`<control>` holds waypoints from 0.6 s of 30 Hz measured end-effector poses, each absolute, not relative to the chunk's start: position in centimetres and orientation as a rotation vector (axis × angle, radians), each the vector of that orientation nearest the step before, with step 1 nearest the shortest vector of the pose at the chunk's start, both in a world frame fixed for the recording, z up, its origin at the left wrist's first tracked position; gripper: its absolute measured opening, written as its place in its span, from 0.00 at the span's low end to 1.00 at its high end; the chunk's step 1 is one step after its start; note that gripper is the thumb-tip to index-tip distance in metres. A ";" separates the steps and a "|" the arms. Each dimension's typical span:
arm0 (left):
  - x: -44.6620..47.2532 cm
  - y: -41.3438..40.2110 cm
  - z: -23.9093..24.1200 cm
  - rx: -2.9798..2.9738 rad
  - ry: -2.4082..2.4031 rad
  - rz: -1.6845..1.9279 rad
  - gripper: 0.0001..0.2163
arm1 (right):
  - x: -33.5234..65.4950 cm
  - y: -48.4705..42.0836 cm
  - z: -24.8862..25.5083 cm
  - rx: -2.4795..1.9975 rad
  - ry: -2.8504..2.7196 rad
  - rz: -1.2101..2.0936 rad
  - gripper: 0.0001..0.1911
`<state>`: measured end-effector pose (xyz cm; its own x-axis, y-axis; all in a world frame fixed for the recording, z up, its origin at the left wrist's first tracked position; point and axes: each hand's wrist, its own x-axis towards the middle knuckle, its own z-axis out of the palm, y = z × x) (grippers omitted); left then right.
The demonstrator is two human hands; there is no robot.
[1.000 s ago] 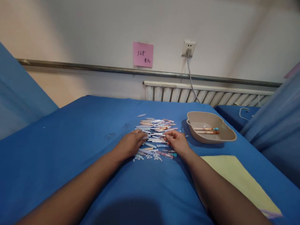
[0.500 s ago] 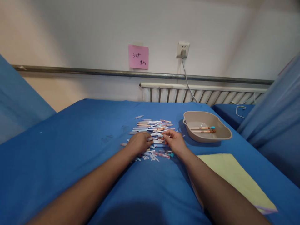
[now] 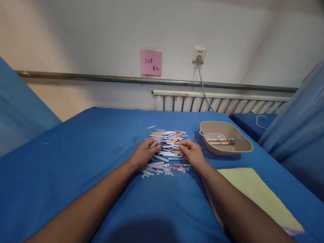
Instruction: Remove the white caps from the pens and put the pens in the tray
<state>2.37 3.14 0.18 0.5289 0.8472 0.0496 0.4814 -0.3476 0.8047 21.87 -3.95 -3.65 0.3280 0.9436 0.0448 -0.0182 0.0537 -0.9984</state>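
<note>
Left hand and right hand face each other over loose pen parts

Both forearms reach in from the bottom edge over a blue cover. A pale yellow cloth lies flat beside the right forearm. Nearest among the parts is a scatter of small white cone-shaped tips. Just beyond them lie pale bluish barrels, and to the right, clear pinkish pieces with a teal end.

The left hand is curled, with a pale barrel gripped between thumb and fingers, tilted upward to the right. The right hand has thumb and forefinger drawn together at the end of a thin white stick; whether it is pinched or only touched, I cannot tell. The remaining fingers are bent inward. The hands are apart, and between them white sticks lie roughly crosswise, some overlapping.

Past the hands, more sticks and peach, orange and bluish pieces lie in a loose band, with one greyish barrel apart at the far left. To the right, a tan basin holds two patterned pens, one teal-ended, one brown-ended. Beyond stand a white radiator and a wall with a pink note.
</note>
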 end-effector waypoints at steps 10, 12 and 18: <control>1.6 3.2 0.4 1.625 1.000 0.587 0.14 | 21.7 -5.1 -2.5 -1.261 -1.066 0.938 0.14; 1.6 3.4 0.2 1.608 0.994 0.589 0.14 | 21.8 -5.1 -2.5 -1.267 -1.062 0.931 0.14; 1.6 3.4 0.0 1.591 0.998 0.601 0.15 | 21.8 -5.1 -2.5 -1.275 -1.037 0.925 0.15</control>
